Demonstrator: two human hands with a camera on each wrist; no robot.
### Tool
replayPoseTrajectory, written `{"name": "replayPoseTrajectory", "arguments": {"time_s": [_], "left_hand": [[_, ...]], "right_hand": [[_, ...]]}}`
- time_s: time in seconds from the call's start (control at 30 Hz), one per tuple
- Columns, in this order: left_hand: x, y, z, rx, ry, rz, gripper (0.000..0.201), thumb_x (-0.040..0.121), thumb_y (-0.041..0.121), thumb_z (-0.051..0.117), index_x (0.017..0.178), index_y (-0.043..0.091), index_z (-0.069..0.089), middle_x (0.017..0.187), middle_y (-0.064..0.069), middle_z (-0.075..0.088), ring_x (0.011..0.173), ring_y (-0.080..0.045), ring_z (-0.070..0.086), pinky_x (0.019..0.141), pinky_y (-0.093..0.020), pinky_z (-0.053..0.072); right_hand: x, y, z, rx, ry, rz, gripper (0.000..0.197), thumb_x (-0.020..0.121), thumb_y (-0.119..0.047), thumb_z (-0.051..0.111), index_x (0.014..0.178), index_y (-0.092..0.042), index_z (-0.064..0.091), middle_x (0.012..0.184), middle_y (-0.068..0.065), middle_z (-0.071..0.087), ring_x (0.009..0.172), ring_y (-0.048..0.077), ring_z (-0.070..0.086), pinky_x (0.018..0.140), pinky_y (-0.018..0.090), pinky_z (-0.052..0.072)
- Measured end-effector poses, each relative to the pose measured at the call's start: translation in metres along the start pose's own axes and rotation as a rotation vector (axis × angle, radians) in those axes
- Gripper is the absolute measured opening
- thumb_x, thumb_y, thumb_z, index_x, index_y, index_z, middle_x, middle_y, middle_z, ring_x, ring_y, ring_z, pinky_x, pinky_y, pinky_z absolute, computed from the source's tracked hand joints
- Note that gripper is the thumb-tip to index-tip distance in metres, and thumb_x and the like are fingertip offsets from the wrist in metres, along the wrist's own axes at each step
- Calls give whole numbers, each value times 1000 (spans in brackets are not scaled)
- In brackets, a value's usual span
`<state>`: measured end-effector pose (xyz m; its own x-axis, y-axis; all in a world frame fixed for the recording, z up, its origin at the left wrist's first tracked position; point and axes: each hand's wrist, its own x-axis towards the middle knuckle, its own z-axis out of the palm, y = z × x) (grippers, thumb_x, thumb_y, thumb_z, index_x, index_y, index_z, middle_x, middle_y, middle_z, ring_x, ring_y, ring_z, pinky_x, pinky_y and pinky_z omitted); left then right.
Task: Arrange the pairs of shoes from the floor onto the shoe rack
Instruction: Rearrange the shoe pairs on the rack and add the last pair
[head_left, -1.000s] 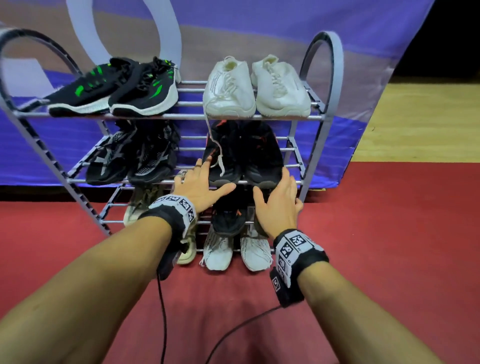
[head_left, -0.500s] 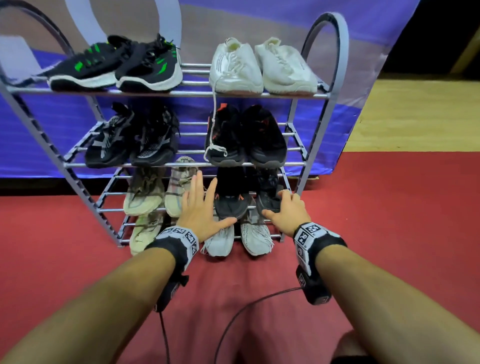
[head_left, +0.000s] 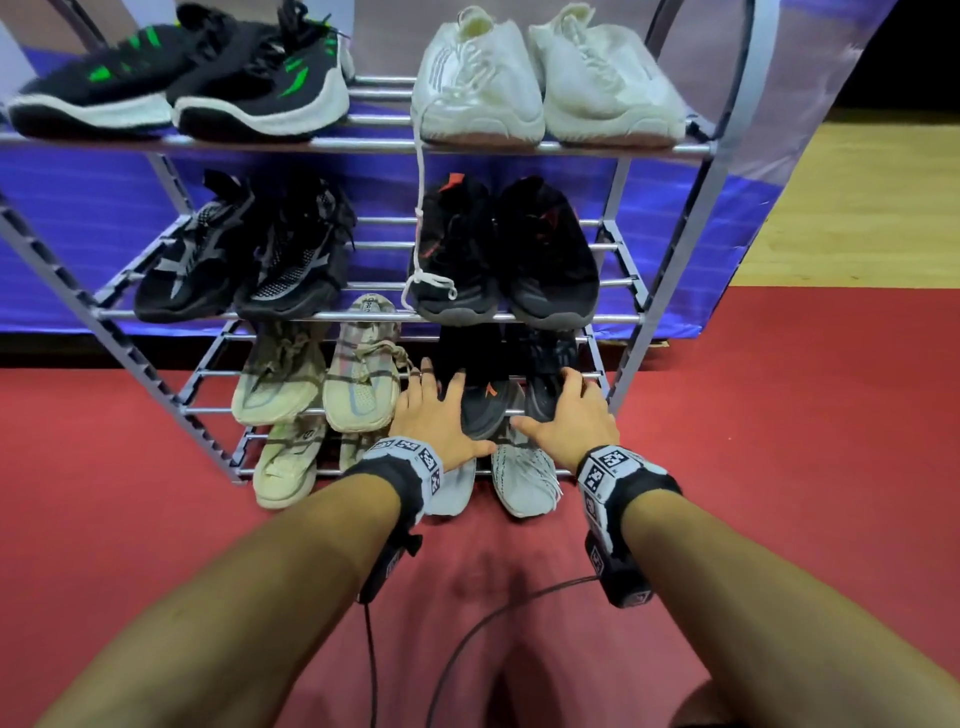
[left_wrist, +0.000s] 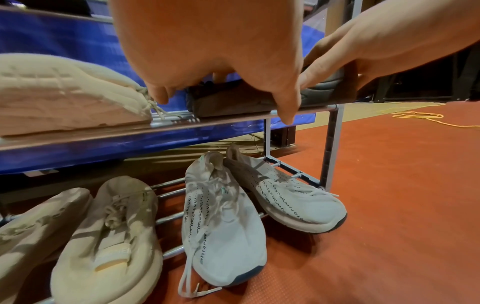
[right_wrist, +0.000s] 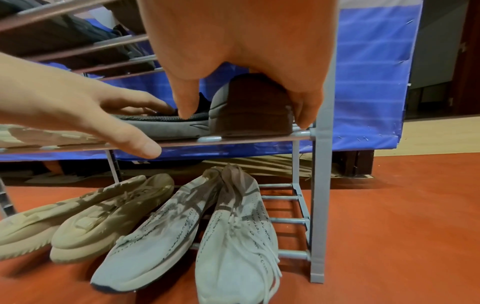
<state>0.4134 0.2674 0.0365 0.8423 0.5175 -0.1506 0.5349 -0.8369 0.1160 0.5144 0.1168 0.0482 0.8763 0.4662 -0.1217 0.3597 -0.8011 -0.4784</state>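
Both forearms reach straight out toward 12 o'clock, each with a marker-printed wristband and a cable trailing back over the red floor (head_left: 779, 441). The left hand (head_left: 441, 421) lies flat, fingers spread, over the toe of the left black shoe (head_left: 488, 410), thumb stuck out toward 3 o'clock across the front bar. So that grip is released, just resting and pressing. The right hand (head_left: 569, 415) is cupped over the toe of the right black shoe (right_wrist: 250, 107), thumb on one side and fingers on the other, grasping it.

That black pair sits on the third shelf down, right half, toes toward the camera. Knit uppers, chunky grey rubber soles, a small red mark on the left one.

Under them at the bottom are the grey shoes (right_wrist: 207, 226), speckled knit with loose laces, toes poking out past the rack (head_left: 727, 156) onto the floor. At 9 o'clock from the hands, two pairs of beige shoes (head_left: 317, 384), ribbed soles.

The rack is thin metal rods on grey plastic side frames. Farther up: two black pairs, then black-green ones and white ones (head_left: 540, 78) on top, one white lace dangling down.
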Motion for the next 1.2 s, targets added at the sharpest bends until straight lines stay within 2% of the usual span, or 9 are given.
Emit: {"name": "replayPoseTrajectory", "arguments": {"time_s": [0.13, 0.3, 0.47, 0.53, 0.67, 0.9, 1.03, 1.1, 1.2], "left_hand": [[9, -5, -1, -21, -16, -7, 125, 63, 86, 58, 155, 21, 3, 160, -21, -1, 147, -34, 11, 118, -43, 19], [15, -6, 4, -122, 25, -19, 124, 65, 83, 59, 155, 19, 2, 162, -11, 5, 145, -30, 21, 117, -43, 24], [17, -2, 8, -260, -19, -40, 121, 69, 73, 66, 155, 22, -2, 162, -9, -2, 149, -28, 10, 120, -46, 11], [17, -3, 9, -306, -20, -60, 117, 70, 69, 68, 154, 22, 2, 162, -12, -3, 147, -35, 7, 120, -44, 14], [14, 7, 11, -309, 25, -11, 105, 77, 62, 67, 153, 18, 11, 156, -23, 10, 142, -40, 15, 117, -42, 16], [6, 43, 15, -392, 71, 24, 109, 73, 59, 73, 153, 16, 12, 151, -18, 20, 143, -33, 14, 117, -39, 12], [4, 46, 7, -452, 4, -40, 136, 58, 73, 76, 154, 15, -1, 157, -13, 17, 148, -27, 10, 120, -44, 9], [0, 36, -2, -492, -9, -57, 140, 55, 75, 75, 154, 18, -7, 160, -12, 10, 149, -27, 5, 121, -45, 4], [-9, 13, -21, -427, 60, -14, 136, 60, 73, 74, 154, 20, -7, 162, -13, 0, 149, -28, 0, 121, -45, 3]], "right_hand": [[16, -14, -5, -143, -29, 56, 91, 76, -64, 68, 141, -12, 29, 138, 22, 40, 128, 40, 42, 104, 46, 38], [23, -20, -1, -194, -54, 90, 84, 82, -57, 65, 141, -10, 28, 139, 23, 37, 130, 40, 39, 102, 46, 40], [16, -13, -4, -144, 3, 37, 65, 86, -49, 63, 129, -9, 34, 131, 20, 43, 123, 38, 43, 95, 46, 44], [10, -10, -7, -134, 31, 10, 64, 87, -48, 63, 128, -10, 34, 129, 19, 43, 122, 38, 43, 93, 46, 44], [1, -5, -22, -84, 90, -46, 66, 86, -48, 63, 133, -13, 34, 131, 16, 42, 122, 36, 43, 92, 45, 44], [-9, 10, -39, -42, 77, -149, 63, 83, -51, 65, 131, -20, 38, 132, 9, 44, 121, 31, 45, 92, 42, 46], [-12, 16, -45, -27, 43, -175, 60, 81, -50, 66, 128, -24, 40, 130, 5, 46, 119, 27, 47, 92, 40, 46], [-13, 19, -46, -16, 18, -202, 62, 79, -51, 69, 128, -26, 41, 129, 2, 48, 117, 24, 50, 92, 40, 47], [-17, 19, -50, 43, -8, -298, 85, 68, -48, 79, 138, -33, 33, 133, -6, 54, 119, 21, 54, 95, 40, 47]]}}
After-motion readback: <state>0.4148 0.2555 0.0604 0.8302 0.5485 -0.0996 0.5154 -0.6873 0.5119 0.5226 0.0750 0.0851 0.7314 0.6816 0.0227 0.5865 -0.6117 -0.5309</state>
